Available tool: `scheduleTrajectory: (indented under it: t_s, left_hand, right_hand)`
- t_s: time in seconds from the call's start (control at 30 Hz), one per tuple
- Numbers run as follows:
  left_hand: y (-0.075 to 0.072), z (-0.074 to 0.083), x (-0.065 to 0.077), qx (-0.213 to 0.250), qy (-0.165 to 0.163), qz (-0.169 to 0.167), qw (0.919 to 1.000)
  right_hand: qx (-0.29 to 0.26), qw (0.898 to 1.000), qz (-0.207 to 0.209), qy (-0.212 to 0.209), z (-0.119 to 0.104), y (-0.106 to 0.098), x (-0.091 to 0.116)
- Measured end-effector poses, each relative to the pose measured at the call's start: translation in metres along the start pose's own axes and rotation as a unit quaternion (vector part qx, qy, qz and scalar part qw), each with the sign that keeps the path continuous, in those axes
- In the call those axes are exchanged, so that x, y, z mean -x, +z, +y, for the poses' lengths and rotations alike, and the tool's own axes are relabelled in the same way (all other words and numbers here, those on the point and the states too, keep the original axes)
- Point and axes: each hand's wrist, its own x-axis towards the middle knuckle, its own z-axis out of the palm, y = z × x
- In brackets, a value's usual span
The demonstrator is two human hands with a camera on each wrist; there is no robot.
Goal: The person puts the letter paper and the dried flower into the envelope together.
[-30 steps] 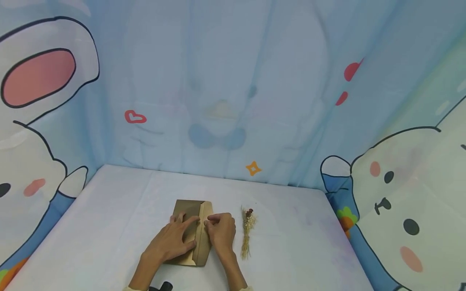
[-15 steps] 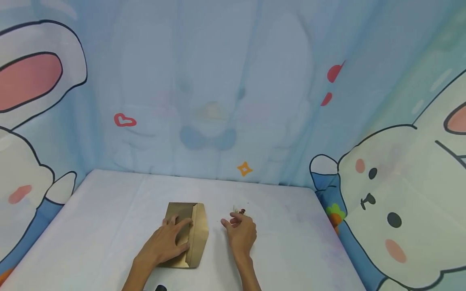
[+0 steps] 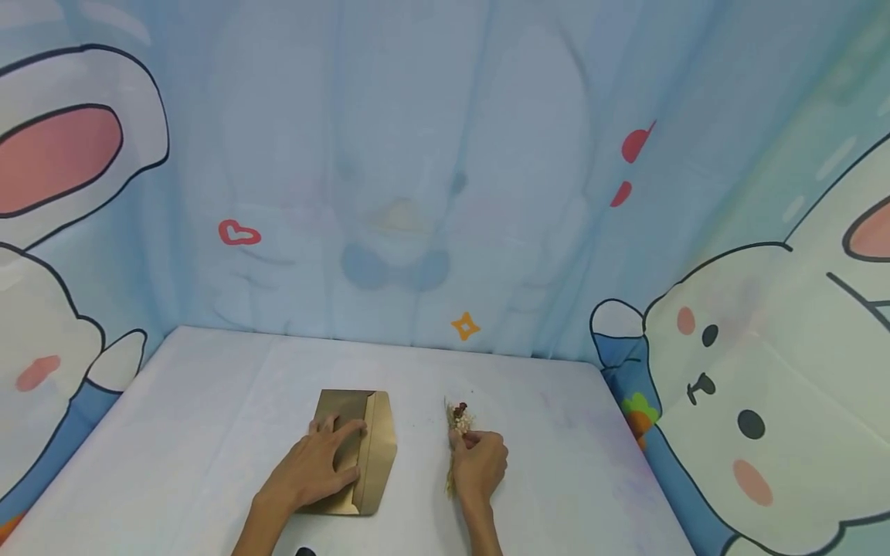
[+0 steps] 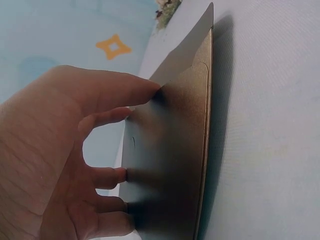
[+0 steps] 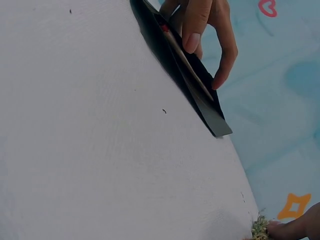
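A gold envelope [image 3: 378, 455] lies on the table with its flap turned out to the right. My left hand [image 3: 313, 463] rests on it, fingers spread and fingertips pressing its face; the left wrist view shows the thumb and fingers [image 4: 111, 176] against the envelope [image 4: 175, 130]. In the right wrist view the envelope's mouth gapes, with a small red spot inside. To the right, my right hand [image 3: 480, 462] pinches a small bunch of dried flowers [image 3: 459, 417] between thumb and fingers. Its pale stems run down beside the hand, partly hidden.
The white-covered table [image 3: 563, 448] ends at a blue curtain [image 3: 396, 154] printed with cartoon rabbits. A black rounded thing [image 3: 304, 551] just shows at the bottom edge, near the left forearm. Tiny dark specks dot the cloth.
My right hand has left the envelope's flap, moved right to the dried flowers and taken hold of them. The left hand has stayed on the envelope.
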Motion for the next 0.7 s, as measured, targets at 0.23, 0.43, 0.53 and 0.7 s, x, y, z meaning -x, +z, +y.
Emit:
scheduleTrajectory:
  t_s: [0.23, 0.43, 0.53, 0.7]
  left_hand:
    - [0.0012, -0.0007, 0.0001, -0.004, -0.002, 0.004, 1.0]
    - [0.0, 0.0005, -0.0013, -0.004, -0.005, 0.002, 1.0]
    - [-0.0001, 0.0009, -0.0007, -0.002, -0.01, 0.0, 0.9999]
    - [-0.0019, 0.0019, 0.0008, 0.002, -0.018, -0.007, 0.9998]
  right_hand:
    - [0.016, 1.0, 0.005, -0.017, 0.0051, 0.0031, -0.0019]
    - [0.011, 1.0, 0.014, -0.014, 0.0063, 0.0038, -0.0039]
    - [0.001, 1.0, 0.012, -0.012, 0.0047, 0.0031, -0.0033]
    - [-0.012, 1.0, 0.009, -0.01, 0.0014, 0.0023, -0.0015]
